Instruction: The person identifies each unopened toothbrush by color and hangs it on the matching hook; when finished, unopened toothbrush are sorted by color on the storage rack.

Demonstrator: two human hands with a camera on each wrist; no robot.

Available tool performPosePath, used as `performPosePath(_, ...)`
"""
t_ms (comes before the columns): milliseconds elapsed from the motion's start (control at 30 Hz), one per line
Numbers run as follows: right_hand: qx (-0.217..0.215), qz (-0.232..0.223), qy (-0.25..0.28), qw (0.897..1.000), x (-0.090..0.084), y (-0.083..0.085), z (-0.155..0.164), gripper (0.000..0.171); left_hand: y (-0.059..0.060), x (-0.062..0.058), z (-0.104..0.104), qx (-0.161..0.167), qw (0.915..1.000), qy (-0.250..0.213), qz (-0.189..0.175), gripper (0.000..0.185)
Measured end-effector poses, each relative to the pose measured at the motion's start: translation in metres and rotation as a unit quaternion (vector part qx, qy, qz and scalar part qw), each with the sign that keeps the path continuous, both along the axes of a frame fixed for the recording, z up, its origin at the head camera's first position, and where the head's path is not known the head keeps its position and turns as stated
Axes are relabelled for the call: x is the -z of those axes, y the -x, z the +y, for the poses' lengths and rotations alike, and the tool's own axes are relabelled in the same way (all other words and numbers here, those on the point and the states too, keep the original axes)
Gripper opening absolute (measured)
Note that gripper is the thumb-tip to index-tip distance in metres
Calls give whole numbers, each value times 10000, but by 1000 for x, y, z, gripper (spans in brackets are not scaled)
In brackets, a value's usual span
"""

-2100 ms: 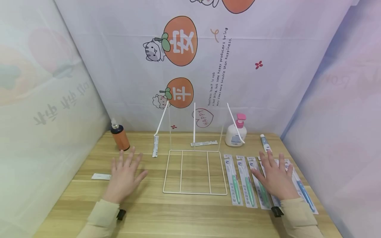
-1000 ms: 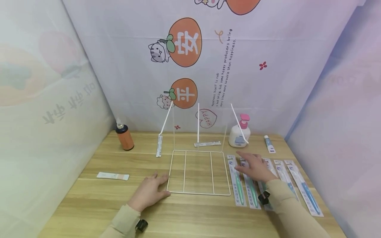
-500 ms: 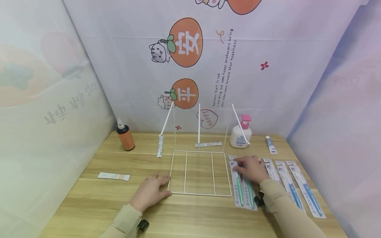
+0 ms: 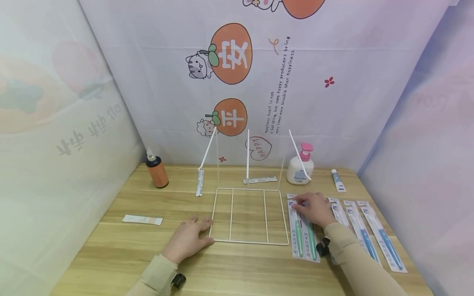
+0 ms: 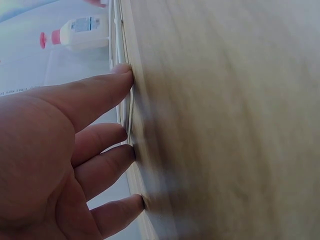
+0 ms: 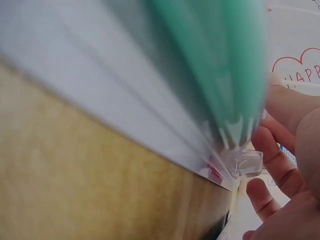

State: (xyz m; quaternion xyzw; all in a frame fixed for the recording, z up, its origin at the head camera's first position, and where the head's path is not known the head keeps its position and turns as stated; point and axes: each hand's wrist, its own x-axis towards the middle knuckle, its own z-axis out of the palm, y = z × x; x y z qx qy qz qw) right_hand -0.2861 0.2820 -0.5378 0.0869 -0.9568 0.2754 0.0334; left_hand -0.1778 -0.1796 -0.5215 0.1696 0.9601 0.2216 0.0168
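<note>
In the head view my left hand (image 4: 187, 239) rests with spread fingers at the left front corner of a white wire rack (image 4: 248, 242). Its fingertips touch the table along the wire, as the left wrist view also shows. My right hand (image 4: 314, 209) pinches the upper part of a green packaged toothbrush (image 4: 312, 242), thumb and fingers curled at the card. That pack lies against another green packaged toothbrush (image 4: 299, 238). Its green handle (image 6: 210, 55) looms large in the right wrist view. The right sleeve partly covers a further pack.
Blue packaged toothbrushes (image 4: 389, 248) lie at the right. A pump bottle (image 4: 299, 170) and a toothpaste tube (image 4: 338, 181) stand and lie behind them. An orange bottle (image 4: 158, 174) is at back left. Slim sachets (image 4: 142, 220) lie left of and behind the rack.
Both hands came in from flat, spread poses: the left to the rack's corner, the right onto the green packs. The second green pack has slid left against the first. The last half second shows little motion.
</note>
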Motion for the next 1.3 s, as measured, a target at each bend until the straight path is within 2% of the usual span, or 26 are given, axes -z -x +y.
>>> performPosePath(167, 3, 264, 152, 9995, 0, 1, 1, 39, 1, 3, -1, -28, 10000, 22, -32, 62)
performPosePath(267, -92, 781, 206, 9967, -6, 0, 1, 38, 1, 4, -1, -36, 10000, -2, -37, 62)
performPosePath(400, -225, 1469, 461, 9878, -19, -5, -3, 37, 0, 1, -1, -24, 10000, -62, 15, 61)
performPosePath(567, -208, 1841, 868, 9788, -32, -14, -10, 36, 0, -1, -1, 7, 10000, -82, 46, 61)
performPosePath(667, -214, 2263, 993, 9687, -42, -22, -17, 38, 0, 0, 0, 21, 9999, -92, 40, 61)
performPosePath(833, -610, 3131, 1364, 9379, -62, -36, -37, 45, 0, 1, 0, 17, 10000, -70, 40, 61)
performPosePath(967, -1058, 3646, 1645, 9104, -86, -50, -57, 48, 0, 2, -1, 16, 10000, -48, 46, 61)
performPosePath(1100, -1556, 4272, 1905, 8701, -113, -66, -81, 35, 1, 1, -1, 15, 10000, -43, 43, 62)
performPosePath(1200, -1888, 4677, 2161, 8360, -132, -79, -100, 39, 1, 1, 0, 2, 10000, -21, 15, 62)
performPosePath(1300, -2205, 4852, 2437, 8103, -147, -93, -118, 38, 1, 2, 0, -15, 10000, -4, 1, 62)
